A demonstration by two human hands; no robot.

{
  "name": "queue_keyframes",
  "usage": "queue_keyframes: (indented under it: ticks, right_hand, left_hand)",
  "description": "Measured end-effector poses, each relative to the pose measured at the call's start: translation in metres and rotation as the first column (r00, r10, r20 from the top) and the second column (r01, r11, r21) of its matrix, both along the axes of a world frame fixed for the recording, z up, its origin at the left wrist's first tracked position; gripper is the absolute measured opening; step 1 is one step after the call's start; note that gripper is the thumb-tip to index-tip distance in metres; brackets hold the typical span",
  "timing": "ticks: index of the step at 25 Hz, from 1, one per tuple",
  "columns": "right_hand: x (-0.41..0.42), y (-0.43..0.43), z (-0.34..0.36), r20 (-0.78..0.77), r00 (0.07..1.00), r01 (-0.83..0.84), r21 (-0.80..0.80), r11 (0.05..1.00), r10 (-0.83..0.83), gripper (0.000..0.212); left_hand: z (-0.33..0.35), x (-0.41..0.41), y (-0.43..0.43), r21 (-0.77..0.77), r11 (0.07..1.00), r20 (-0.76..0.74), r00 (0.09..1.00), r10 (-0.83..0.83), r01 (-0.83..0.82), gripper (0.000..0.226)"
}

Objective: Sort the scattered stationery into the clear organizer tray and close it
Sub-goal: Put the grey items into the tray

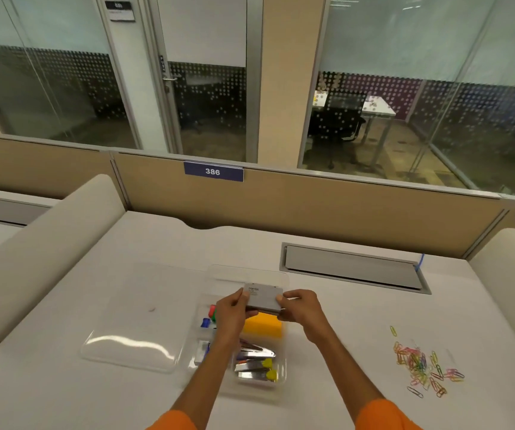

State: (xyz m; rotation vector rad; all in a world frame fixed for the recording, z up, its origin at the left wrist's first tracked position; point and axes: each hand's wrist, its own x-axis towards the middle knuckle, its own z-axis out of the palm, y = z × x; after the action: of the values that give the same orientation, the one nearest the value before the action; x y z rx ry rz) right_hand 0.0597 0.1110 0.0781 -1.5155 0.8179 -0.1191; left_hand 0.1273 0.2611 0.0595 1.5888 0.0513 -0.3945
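I'm looking down on the clear tray (276, 276), which sits open on the worktop (343, 330). Its clear lid (132, 321) lies flat just beside it on the left, and I cannot tell whether the two are joined. In the left-hand compartments I see marker caps (211, 315), red, green and blue. Nearer me there is a small white and blue item (201, 352), too blurred to name. A yellow block (264, 327) fills the middle of the tray. The near compartment holds silver metal pieces with yellow ends (257, 366), lying roughly left to right. Now the grey box (264, 297): it's flat and rectangular, up off the worktop over the far half of the tray. Its long axis runs left to right and its broad face is tilted towards me, with small print at the far left corner. Both hands are on it. The left hand (233, 308) grips the left short end, thumb on top and fingers curled under. The right hand (299, 305) pinches the right short end the same way. Well off to the right, a loose heap of coloured paper clips (423, 364) lies scattered on the worktop, apart from the tray.
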Motion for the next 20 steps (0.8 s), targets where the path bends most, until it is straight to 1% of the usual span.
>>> queue_keyframes:
  ticks: [3, 6, 8, 11, 14, 17, 20]
  right_hand:
    - [0.026, 0.017, -0.003, 0.03, 0.997, 0.066, -0.052, 0.996, -0.064, 0.026]
    - [0.055, 0.032, -0.009, 0.027, 0.995, 0.102, -0.085, 0.991, -0.1, 0.022]
    - [0.075, 0.04, -0.016, 0.014, 0.992, 0.123, -0.098, 0.988, -0.122, 0.022]
    - [0.103, 0.048, -0.027, -0.034, 0.99, 0.134, -0.143, 0.981, -0.14, 0.019]
    - [0.129, 0.053, -0.041, -0.128, 0.985, 0.085, -0.232, 0.969, -0.117, 0.017]
    - [0.148, 0.058, -0.05, -0.181, 0.981, 0.024, -0.268, 0.963, -0.075, 0.017]
    - [0.156, 0.056, -0.055, -0.197, 0.977, 0.023, -0.306, 0.952, -0.087, 0.018]
  left_hand:
    - [0.001, 0.02, 0.011, 0.058, 0.993, 0.004, 0.995, 0.1, -0.1, 0.021]
    - [0.002, 0.045, 0.021, 0.127, 0.98, 0.065, 0.987, 0.147, -0.154, 0.023]
    - [0.0, 0.064, 0.027, 0.175, 0.974, 0.081, 0.988, 0.128, -0.141, 0.024]
    - [-0.009, 0.09, 0.033, 0.291, 0.955, 0.085, 0.996, 0.039, -0.062, 0.02]
    - [-0.014, 0.112, 0.032, 0.425, 0.905, 0.098, 0.994, -0.048, 0.002, 0.023]
    - [-0.019, 0.132, 0.029, 0.522, 0.852, 0.126, 0.991, -0.051, -0.023, 0.022]
    - [-0.025, 0.138, 0.024, 0.55, 0.83, 0.155, 0.988, 0.002, -0.088, 0.023]
